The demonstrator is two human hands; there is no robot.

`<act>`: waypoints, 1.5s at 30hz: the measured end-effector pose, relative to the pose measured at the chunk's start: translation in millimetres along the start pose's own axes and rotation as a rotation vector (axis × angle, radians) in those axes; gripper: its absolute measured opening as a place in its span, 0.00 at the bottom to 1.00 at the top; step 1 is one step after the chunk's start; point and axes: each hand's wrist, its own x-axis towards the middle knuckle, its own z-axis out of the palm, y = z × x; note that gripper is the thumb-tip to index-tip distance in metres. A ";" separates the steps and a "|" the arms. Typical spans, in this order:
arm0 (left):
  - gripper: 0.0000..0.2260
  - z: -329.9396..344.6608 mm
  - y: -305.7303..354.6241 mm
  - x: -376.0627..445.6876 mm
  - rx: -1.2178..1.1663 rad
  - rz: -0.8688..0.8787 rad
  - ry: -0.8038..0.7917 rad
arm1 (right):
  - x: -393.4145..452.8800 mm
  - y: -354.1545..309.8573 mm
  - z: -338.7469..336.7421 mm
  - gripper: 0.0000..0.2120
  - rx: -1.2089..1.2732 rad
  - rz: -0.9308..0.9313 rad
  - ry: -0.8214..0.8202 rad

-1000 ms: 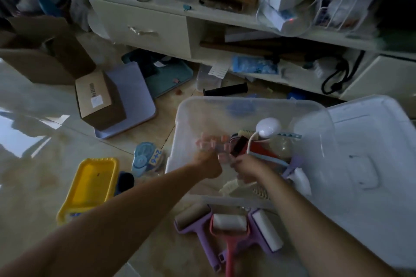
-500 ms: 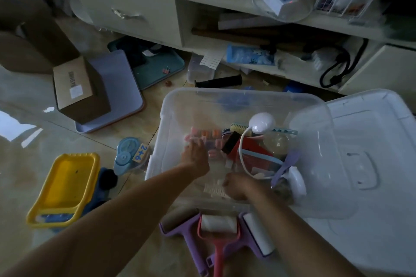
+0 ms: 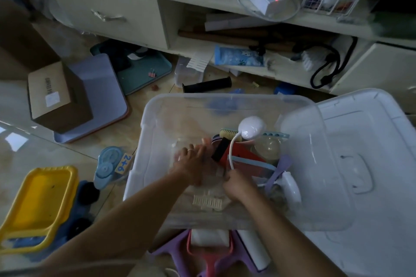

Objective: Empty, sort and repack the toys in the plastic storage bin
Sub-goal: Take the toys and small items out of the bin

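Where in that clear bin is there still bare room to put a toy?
The clear plastic storage bin is bare along its far-left floor, between the left wall and the white dome lamp. The right side is crowded, and both hands fill the near middle.

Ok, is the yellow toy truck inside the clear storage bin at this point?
No, the yellow toy truck sits on the floor to the left of the clear storage bin, outside its wall.

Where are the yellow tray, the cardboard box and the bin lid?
yellow tray (image 3: 38,207): head view, on its inner floor.
cardboard box (image 3: 50,92): head view, on its pale top face.
bin lid (image 3: 369,164): head view, on its flat white panel right of the bin.
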 end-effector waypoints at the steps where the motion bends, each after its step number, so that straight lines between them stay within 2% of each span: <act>1: 0.46 -0.2 1.1 -4.1 0.052 0.016 0.011 | 1.7 3.8 -6.3 0.11 0.023 0.029 0.027; 3: 0.38 -7.8 1.8 -15.6 0.070 0.054 -0.020 | 4.3 12.9 -24.7 0.12 0.016 0.087 0.093; 6: 0.33 -29.4 4.0 -39.0 0.001 0.149 -0.101 | 1.3 32.7 -58.9 0.09 -0.037 0.157 0.207; 9: 0.26 -45.2 10.0 -55.4 -0.109 0.178 -0.062 | 2.7 57.9 -88.0 0.14 -0.171 0.102 0.324; 12: 0.18 -52.0 24.1 -66.3 -0.308 0.133 -0.016 | 12.4 74.7 -102.2 0.23 -0.232 -0.055 0.284; 14: 0.13 -53.1 34.2 -71.4 -0.487 0.076 0.051 | 21.8 78.8 -100.6 0.22 -0.225 -0.100 0.236; 16: 0.10 -53.4 42.4 -76.9 -0.568 0.049 0.088 | 32.0 79.5 -92.8 0.22 -0.226 -0.099 0.273; 21: 0.07 -43.6 48.6 -78.2 -0.654 0.045 0.101 | 51.1 71.9 -80.4 0.33 -0.137 0.029 0.327; 26: 0.07 -36.3 43.2 -75.6 -0.754 0.005 0.053 | 59.3 70.2 -88.4 0.51 0.017 0.102 0.447; 29: 0.06 -35.9 41.7 -75.3 -0.789 -0.012 0.056 | 54.4 63.6 -89.8 0.48 -0.073 0.123 0.509; 32: 0.05 -40.3 41.2 -76.4 -0.808 -0.035 0.091 | 47.7 61.3 -95.2 0.32 -0.135 0.044 0.625; 33: 0.06 -43.1 40.7 -76.8 -0.815 -0.048 0.102 | 47.2 62.2 -100.6 0.27 -0.090 0.029 0.625; 35: 0.05 -47.0 38.0 -77.4 -0.880 -0.091 0.102 | 43.4 62.6 -112.9 0.22 0.087 0.048 0.512; 38: 0.04 -53.6 35.1 -78.4 -1.091 -0.171 0.058 | 30.9 66.1 -126.5 0.23 0.254 0.088 0.344; 40: 0.05 -59.3 32.8 -79.4 -1.182 -0.209 0.010 | 20.4 64.6 -136.0 0.29 0.263 0.072 0.317; 43: 0.04 -68.4 27.2 -83.2 -1.311 -0.229 -0.073 | -1.3 49.4 -154.3 0.33 0.151 0.023 0.282; 45: 0.11 -76.1 21.0 -88.4 -1.417 -0.233 -0.149 | -22.0 33.2 -160.9 0.35 0.027 -0.019 0.234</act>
